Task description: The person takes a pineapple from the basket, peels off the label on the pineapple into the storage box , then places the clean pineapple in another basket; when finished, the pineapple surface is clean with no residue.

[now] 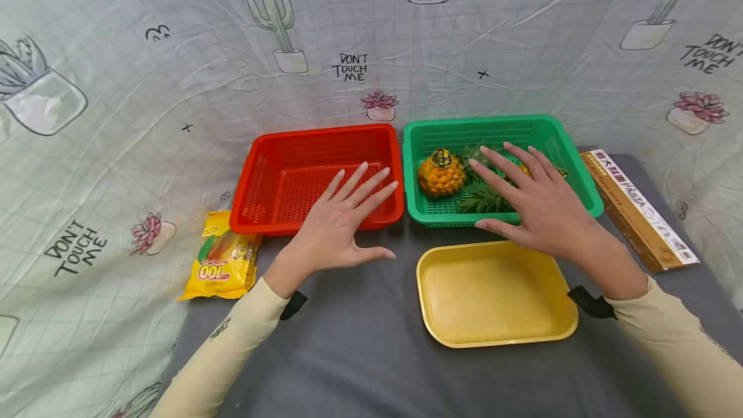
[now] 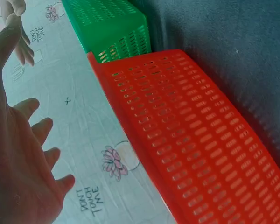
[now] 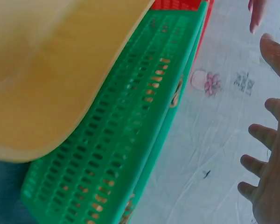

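Note:
My left hand [image 1: 336,228] is held with fingers spread in front of and over the near right part of the red basket [image 1: 316,228], holding nothing. My right hand [image 1: 542,211], fingers also spread, is over the green basket [image 1: 447,218] and the far right edge of the yellow tray [image 1: 493,295]. In the green basket lie an orange pineapple [image 1: 442,176] with a dark label and green leaves [image 1: 484,197], partly hidden by that hand. The left wrist view shows the left hand [image 2: 25,158] beside the red basket's wall [image 2: 191,126]; the right hand [image 3: 275,154] appears empty too.
A yellow snack bag [image 1: 223,260] lies left of the red basket. A long brown and white pasta box [image 1: 638,211] lies right of the green basket. Behind the baskets hangs a printed cloth [image 1: 325,102]; a grey cloth [image 1: 348,347] covers the table.

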`<state>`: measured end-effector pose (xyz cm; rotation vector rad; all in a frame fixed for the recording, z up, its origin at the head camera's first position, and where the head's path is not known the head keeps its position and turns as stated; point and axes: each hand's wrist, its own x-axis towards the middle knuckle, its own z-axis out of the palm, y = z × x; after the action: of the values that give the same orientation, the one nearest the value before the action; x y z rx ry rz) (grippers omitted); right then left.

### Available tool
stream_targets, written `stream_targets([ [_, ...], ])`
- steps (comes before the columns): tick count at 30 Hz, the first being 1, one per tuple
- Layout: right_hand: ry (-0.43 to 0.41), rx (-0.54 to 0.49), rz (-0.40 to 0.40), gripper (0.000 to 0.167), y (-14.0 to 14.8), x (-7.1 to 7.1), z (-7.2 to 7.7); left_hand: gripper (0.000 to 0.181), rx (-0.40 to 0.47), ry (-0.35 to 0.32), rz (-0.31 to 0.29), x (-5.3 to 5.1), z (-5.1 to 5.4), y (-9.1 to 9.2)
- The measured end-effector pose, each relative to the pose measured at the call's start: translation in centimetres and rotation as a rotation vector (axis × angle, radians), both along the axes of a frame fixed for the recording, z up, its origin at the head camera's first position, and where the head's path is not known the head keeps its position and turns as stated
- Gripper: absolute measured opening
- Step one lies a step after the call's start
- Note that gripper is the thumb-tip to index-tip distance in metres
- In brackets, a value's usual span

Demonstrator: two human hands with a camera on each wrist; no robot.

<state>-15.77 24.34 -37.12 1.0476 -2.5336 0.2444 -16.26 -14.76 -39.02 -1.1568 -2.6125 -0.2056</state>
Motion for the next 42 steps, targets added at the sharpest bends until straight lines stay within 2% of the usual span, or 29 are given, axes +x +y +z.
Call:
stream_targets([
  [5,0.003,-0.034,-0.031,0.091,2.2,0.2,-0.6,0.116,0.036,-0.025,-0.002,-0.7,-0.3,1.2],
  [10,-0.005,-0.054,-0.069,0.090,4.3,1.0,-2.1,0.115,0.048,-0.080,0.004,-1.6,-0.4,2.3],
  [16,-0.063,-0.058,-0.125,0.085,6.7,2.0,-4.1,0.113,0.054,-0.107,0.007,-3.5,-0.4,4.4],
  [20,-0.074,-0.051,-0.142,0.083,7.8,2.2,-5.1,0.109,0.037,-0.126,0.011,-4.6,-0.6,5.9],
  [27,-0.064,-0.087,-0.139,0.078,8.9,1.9,-6.3,0.101,0.055,-0.125,-0.009,-6.0,-1.1,8.1],
  [35,-0.112,-0.066,-0.182,0.071,9.1,1.9,-7.3,0.100,-0.006,-0.097,-0.043,-7.9,-1.5,10.8],
  [39,-0.143,-0.064,-0.212,0.066,9.4,1.9,-7.6,0.107,0.015,-0.098,-0.023,-9.2,-1.7,12.2],
  [42,-0.140,-0.064,-0.204,0.062,9.5,1.9,-7.7,0.111,0.049,-0.142,0.000,-9.8,-2.1,12.7],
])
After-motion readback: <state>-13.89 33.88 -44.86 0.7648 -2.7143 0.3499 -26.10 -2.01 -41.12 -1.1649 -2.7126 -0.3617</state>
